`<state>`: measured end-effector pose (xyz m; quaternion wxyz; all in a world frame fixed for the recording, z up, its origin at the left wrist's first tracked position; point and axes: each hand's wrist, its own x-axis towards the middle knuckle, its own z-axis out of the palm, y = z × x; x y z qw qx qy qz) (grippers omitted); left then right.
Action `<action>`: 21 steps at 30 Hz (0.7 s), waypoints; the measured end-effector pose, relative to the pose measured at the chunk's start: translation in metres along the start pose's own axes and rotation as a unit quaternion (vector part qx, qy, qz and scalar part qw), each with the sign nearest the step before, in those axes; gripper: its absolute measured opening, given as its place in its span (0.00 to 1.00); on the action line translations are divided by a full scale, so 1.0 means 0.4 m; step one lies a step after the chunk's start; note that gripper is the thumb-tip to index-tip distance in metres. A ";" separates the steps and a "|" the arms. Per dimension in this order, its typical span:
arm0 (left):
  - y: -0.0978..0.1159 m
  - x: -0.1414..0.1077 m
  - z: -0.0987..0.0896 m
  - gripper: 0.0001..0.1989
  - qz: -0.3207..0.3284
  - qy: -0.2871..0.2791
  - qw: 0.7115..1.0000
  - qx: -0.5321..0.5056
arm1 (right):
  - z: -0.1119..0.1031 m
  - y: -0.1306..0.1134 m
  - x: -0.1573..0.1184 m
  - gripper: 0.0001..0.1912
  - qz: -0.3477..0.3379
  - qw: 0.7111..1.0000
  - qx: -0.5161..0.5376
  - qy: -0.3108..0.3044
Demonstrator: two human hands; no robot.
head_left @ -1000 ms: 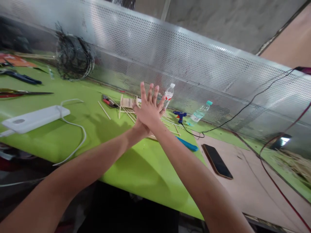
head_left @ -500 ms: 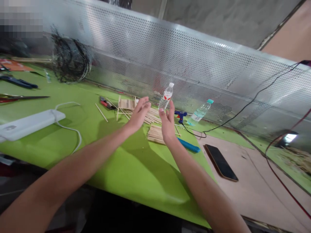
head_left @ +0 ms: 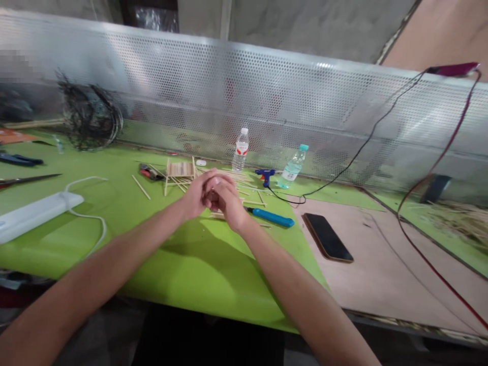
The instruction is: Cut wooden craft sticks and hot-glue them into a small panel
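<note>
My left hand [head_left: 199, 195] and my right hand [head_left: 227, 198] are clasped against each other above the green table [head_left: 221, 274], with fingers bent and overlapping. No object shows between them, though the inner fingers are partly hidden. Behind my left hand stands a small frame of thin wooden sticks [head_left: 180, 170]. Loose sticks [head_left: 142, 186] lie around it. A flat bundle of sticks under my hands is mostly covered. The blue-handled cutter [head_left: 272, 217] lies just right of my right hand.
A clear bottle [head_left: 240, 150], a blue glue gun [head_left: 266, 177] and a teal-capped bottle [head_left: 293, 166] are at the back. A phone [head_left: 328, 237] lies at right. Pliers [head_left: 150, 172], a white power strip [head_left: 40, 216] and a wire coil [head_left: 89, 114] are left.
My two hands were apart and have come together, fingers now folded over each other. The camera view has turned, so the table's objects appear shifted left.
</note>
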<state>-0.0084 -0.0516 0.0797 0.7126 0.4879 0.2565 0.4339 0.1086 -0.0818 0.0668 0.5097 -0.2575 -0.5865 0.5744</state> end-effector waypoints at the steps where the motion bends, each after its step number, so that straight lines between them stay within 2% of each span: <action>1: 0.002 -0.001 -0.006 0.22 -0.002 -0.006 1.000 -0.002 | 0.001 -0.008 -0.005 0.20 0.009 1.000 -0.002 -0.012; 5: 0.001 -0.002 -0.031 0.17 -0.022 -0.034 0.999 0.024 | 0.015 -0.033 -0.020 0.17 0.051 0.994 -0.041 -0.085; 9: -0.007 0.013 -0.045 0.18 -0.006 -0.054 0.998 0.029 | 0.017 -0.046 -0.024 0.13 0.080 0.974 -0.124 -0.175; 12: -0.010 0.028 -0.054 0.20 -0.025 -0.064 0.997 0.033 | 0.008 -0.049 -0.021 0.12 0.074 0.955 -0.153 -0.244; 14: -0.011 0.035 -0.062 0.21 -0.045 -0.082 0.995 0.037 | 0.005 -0.047 -0.017 0.12 0.054 0.946 -0.171 -0.269; 16: -0.010 0.036 -0.068 0.21 -0.056 -0.094 0.993 0.033 | 0.005 -0.042 -0.014 0.12 0.043 0.946 -0.179 -0.267; 18: -0.009 0.029 -0.067 0.18 -0.047 -0.094 0.994 0.018 | 0.003 -0.035 -0.013 0.12 0.038 0.959 -0.161 -0.230; 21: -0.004 0.008 -0.050 0.13 -0.005 -0.101 0.995 -0.016 | -0.007 -0.026 -0.013 0.10 0.026 0.990 -0.102 -0.089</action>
